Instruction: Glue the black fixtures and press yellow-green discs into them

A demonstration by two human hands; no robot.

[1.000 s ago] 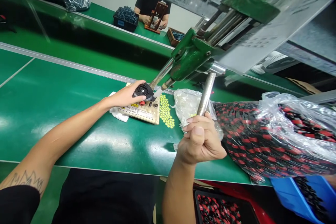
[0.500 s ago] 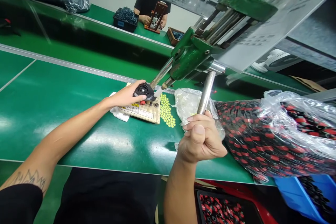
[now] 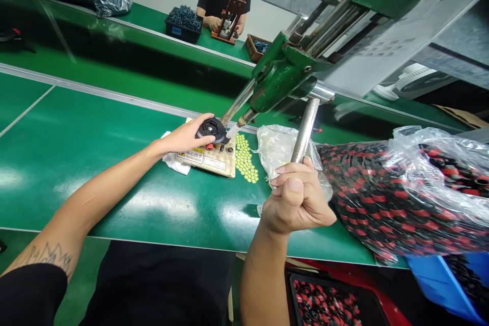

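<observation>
My left hand (image 3: 191, 135) grips a round black plastic part (image 3: 211, 130) on the base plate (image 3: 206, 162) of a green hand press (image 3: 282, 74). The whitish tip of the press ram (image 3: 232, 131) comes down at the right edge of that part; whether it touches, I cannot tell. My right hand (image 3: 300, 196) is closed around the metal press lever (image 3: 306, 130), which slants up to the press shaft. Beside the base, several small yellow-green round pieces (image 3: 246, 160) lie on the green table. A white cloth (image 3: 176, 164) pokes out under the base's left side.
A clear plastic bag (image 3: 273, 147) lies behind my right hand. To the right is a large bag of black-and-red parts (image 3: 382, 204). Below the table edge are a black tray (image 3: 328, 300) and a blue bin (image 3: 439, 285). Across the bench, a person's hands (image 3: 214, 23) work at a small brown press (image 3: 231, 20).
The view has shifted slightly, so the press and both hands appear a little further right. Both hands keep their grip; the lever looks nearly the same.
</observation>
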